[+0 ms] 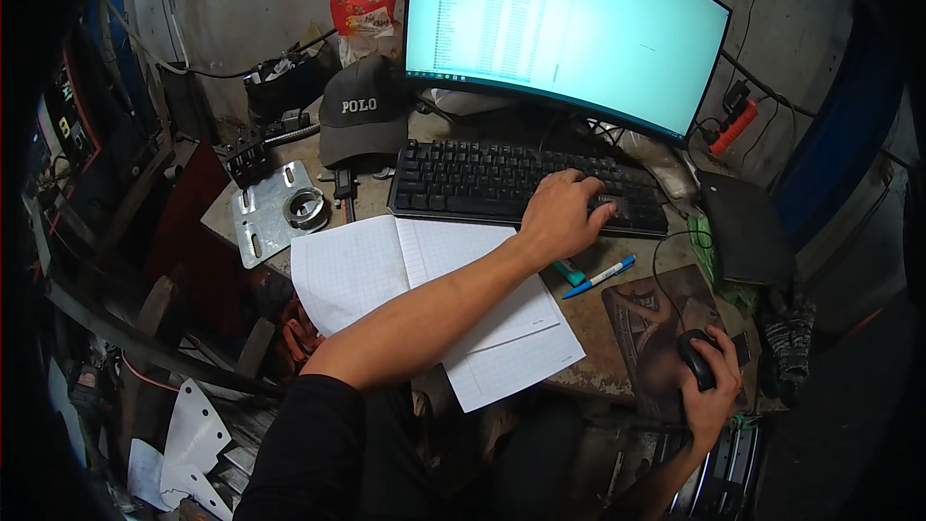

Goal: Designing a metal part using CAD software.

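Observation:
My left hand rests on the right part of a black keyboard, its thumb and fingers apart over the keys and holding nothing. The forearm crosses above an open squared notebook with white pages. Further right, my right hand is wrapped over a black computer mouse on a dark patterned mouse pad. Behind the keyboard stands a lit curved monitor showing a list of files on a pale screen. A blue and white pen lies between notebook and pad.
Left of the keyboard are a dark cap, a slotted metal plate and a metal ring. A black flat object and a knitted glove sit at the right edge. White metal plates lie at lower left.

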`<action>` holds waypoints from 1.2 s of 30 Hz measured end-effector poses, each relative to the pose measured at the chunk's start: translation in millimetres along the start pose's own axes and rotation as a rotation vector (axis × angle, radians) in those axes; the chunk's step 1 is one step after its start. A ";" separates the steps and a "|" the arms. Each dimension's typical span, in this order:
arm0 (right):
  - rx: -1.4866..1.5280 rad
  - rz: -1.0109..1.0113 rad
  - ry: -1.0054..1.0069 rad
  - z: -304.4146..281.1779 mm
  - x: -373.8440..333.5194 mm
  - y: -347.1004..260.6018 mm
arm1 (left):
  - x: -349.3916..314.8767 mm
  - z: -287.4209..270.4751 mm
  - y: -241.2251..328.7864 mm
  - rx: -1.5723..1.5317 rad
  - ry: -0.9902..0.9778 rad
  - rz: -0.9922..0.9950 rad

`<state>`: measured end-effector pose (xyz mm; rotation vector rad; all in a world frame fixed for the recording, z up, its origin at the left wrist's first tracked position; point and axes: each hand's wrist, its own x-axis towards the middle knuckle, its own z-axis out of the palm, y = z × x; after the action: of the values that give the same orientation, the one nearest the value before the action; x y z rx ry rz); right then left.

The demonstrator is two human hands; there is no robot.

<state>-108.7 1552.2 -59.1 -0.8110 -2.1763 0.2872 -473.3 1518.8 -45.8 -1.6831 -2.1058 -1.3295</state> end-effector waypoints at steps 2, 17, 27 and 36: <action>0.000 -0.007 -0.001 -0.2 0.1 -0.2 | -0.6 0.3 -0.3 0.002 0.015 0.002; 0.005 -0.023 -0.014 -2.0 0.7 -1.2 | 0.4 1.2 -2.4 0.003 0.019 0.012; 0.024 -0.017 -0.016 -1.0 0.4 0.5 | 0.6 2.0 -3.6 0.005 0.036 0.012; 0.010 0.010 -0.005 -1.7 0.0 -0.4 | 0.0 -1.0 -1.0 -0.004 0.021 0.001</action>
<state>-107.6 1551.8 -57.8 -0.8167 -2.1740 0.3052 -474.5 1518.1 -45.8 -1.6636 -2.0920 -1.3457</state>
